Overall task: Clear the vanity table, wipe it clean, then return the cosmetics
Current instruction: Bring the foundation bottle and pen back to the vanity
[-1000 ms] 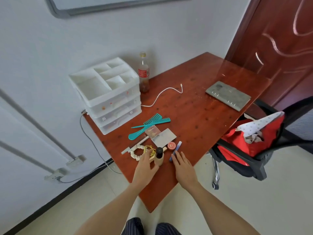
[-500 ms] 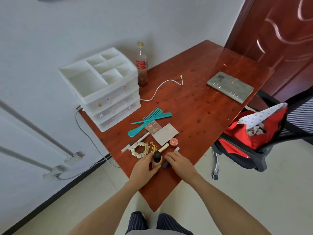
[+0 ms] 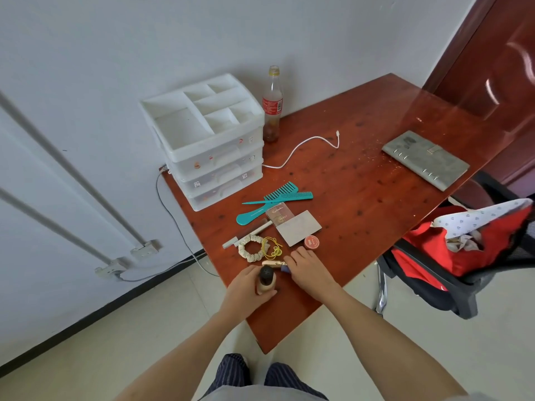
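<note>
Near the front left corner of the red-brown table point(image 3: 362, 180), my left hand point(image 3: 246, 287) grips a beige foundation bottle point(image 3: 266, 280) with a black cap. My right hand point(image 3: 309, 269) is closed over a blue stick point(image 3: 285, 269) and touches a gold tube point(image 3: 272, 263). Beyond them lie a cream scrunchie point(image 3: 250, 250), yellow hair ties point(image 3: 272, 247), a small red tin point(image 3: 311, 242), a grey card point(image 3: 299, 231), a brown palette point(image 3: 279, 215), a white pencil point(image 3: 246, 234) and two teal combs point(image 3: 275, 199).
A white drawer organiser point(image 3: 208, 140) stands at the back left beside a cola bottle point(image 3: 272, 105). A white cable point(image 3: 304, 147) and a grey binder point(image 3: 425, 159) lie farther back. A black chair point(image 3: 451, 273) with red cloth stands at the right.
My right hand has moved left off the table surface onto the blue stick and curled over it. My left hand keeps hold of the foundation bottle. The camera has tilted down.
</note>
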The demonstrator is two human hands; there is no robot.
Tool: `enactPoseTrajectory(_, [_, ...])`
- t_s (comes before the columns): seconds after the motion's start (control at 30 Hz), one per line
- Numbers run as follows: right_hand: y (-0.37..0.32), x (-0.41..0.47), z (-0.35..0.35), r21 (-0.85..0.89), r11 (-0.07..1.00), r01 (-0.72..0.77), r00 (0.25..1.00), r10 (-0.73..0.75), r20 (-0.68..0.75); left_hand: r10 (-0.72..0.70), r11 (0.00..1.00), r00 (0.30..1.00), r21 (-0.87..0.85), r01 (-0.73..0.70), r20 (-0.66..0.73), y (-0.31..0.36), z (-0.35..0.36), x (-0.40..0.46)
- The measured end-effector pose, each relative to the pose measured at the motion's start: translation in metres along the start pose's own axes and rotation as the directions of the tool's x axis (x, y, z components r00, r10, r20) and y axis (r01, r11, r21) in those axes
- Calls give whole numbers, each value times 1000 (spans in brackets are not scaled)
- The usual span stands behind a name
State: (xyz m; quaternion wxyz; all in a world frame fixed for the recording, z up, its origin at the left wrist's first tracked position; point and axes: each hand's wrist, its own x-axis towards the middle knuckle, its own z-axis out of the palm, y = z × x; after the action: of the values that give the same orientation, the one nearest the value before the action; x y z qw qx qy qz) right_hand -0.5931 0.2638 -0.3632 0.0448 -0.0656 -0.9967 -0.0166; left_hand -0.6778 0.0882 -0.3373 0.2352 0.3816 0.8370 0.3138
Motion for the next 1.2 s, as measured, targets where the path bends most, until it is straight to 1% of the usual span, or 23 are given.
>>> enactPoseTrajectory(0.07, [-3,-5,-1,-3,1000,-31,999,31,13,-18,1000,1000,-8,18,-10,2,3,1])
enactPoseTrajectory(0.13, [-5,-9,-3,35,995,-94,995,93,29,-37,999,999,-24,37,2,4,4,2])
enactPoseTrajectory(0.2, [-5,-8,-8,113,976,-186,982,183,38,-46,995,999,-84,45,-5,8,2,2])
enactPoseTrajectory(0.23, [-5,-6,-13,164,952,-259,966,254,47,-49,992,998,-117,45,-30,12,-1,3])
enactPoseTrajectory(0.3, [-3,2,-23,272,870,-411,911,403,86,-66,981,990,-189,41,-126,23,-12,7])
enactPoseTrajectory(0.33, [-2,7,-29,311,833,-458,888,444,118,-82,972,980,-232,38,-182,28,-18,11])
enactPoseTrajectory(0.4, [-4,22,-39,380,788,-484,872,473,130,-133,950,951,-308,42,-279,35,-32,18])
enactPoseTrajectory(0.47, [-12,42,-51,427,770,-474,874,471,119,-199,925,906,-378,47,-374,37,-50,22])
enactPoseTrajectory(0.53, [-27,65,-62,542,711,-448,878,464,117,-259,897,847,-440,34,-463,35,-70,20])
enactPoseTrajectory(0.6, [-52,89,-73,642,662,-387,893,443,81,-340,864,784,-501,42,-520,27,-92,9])
enactPoseTrajectory(0.73, [-126,124,-98,747,631,-209,940,341,-25,-454,829,661,-555,67,-598,-3,-138,-34])
enactPoseTrajectory(0.87, [-222,151,-111,761,646,-55,980,181,-84,-549,798,509,-596,85,-663,-49,-186,-101])
enactPoseTrajectory(0.97, [-305,162,-121,775,630,51,990,72,-124,-594,795,375,-592,133,-712,-85,-224,-165])
enactPoseTrajectory(1.07, [-401,161,-127,813,566,137,988,-25,-150,-629,777,222,-596,202,-745,-123,-261,-242])
enactPoseTrajectory(1.2, [-534,148,-137,840,474,262,959,-226,-171,-636,744,16,-608,275,-771,-171,-301,-350])
